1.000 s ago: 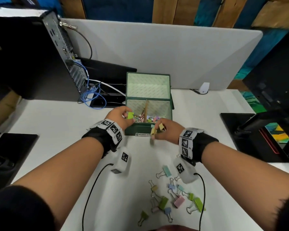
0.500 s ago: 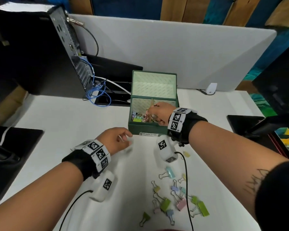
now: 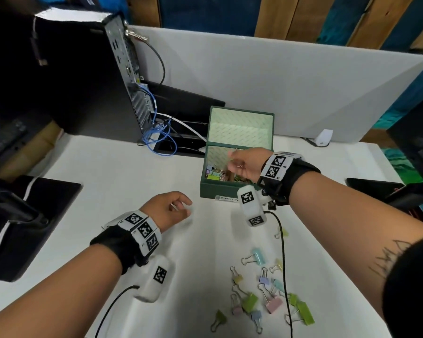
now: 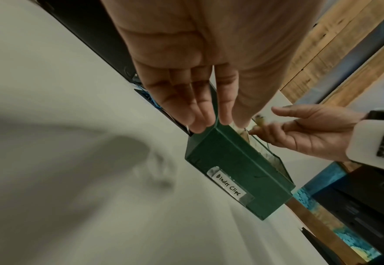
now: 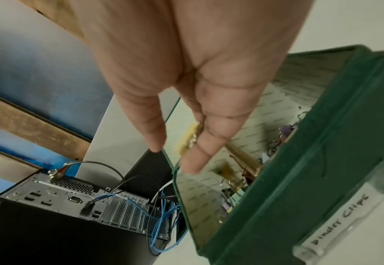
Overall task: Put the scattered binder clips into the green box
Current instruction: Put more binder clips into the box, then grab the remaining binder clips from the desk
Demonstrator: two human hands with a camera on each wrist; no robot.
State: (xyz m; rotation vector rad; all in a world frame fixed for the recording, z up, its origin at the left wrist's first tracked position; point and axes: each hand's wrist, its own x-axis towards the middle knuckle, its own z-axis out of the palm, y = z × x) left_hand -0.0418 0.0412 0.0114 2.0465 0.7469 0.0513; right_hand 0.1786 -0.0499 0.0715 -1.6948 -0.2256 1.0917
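Observation:
The green box (image 3: 227,190) stands open at mid-table with its lid upright and several pastel binder clips inside (image 3: 214,173). My right hand (image 3: 242,163) hovers over the box with relaxed fingers. A blurred yellow clip (image 5: 188,138) lies against its fingers (image 5: 194,161), and the thumb (image 5: 151,138) is apart from it. My left hand (image 3: 175,207) hangs empty above the table, left of the box, fingers nearly straight (image 4: 200,114). Several scattered clips (image 3: 257,301) lie near the front edge, among them a mint one (image 3: 258,254) and a yellow one (image 3: 282,232).
A black computer tower (image 3: 83,81) with blue cables (image 3: 159,137) stands at the back left, before a white partition (image 3: 279,76). Black mats lie at the left (image 3: 22,228) and right (image 3: 374,187). A black wrist-camera cable (image 3: 282,254) trails across the scattered clips.
My left hand has let go of its green clip at the box and drawn back left, empty. My right hand has moved from the box's front to over it. One yellow clip now lies on the table.

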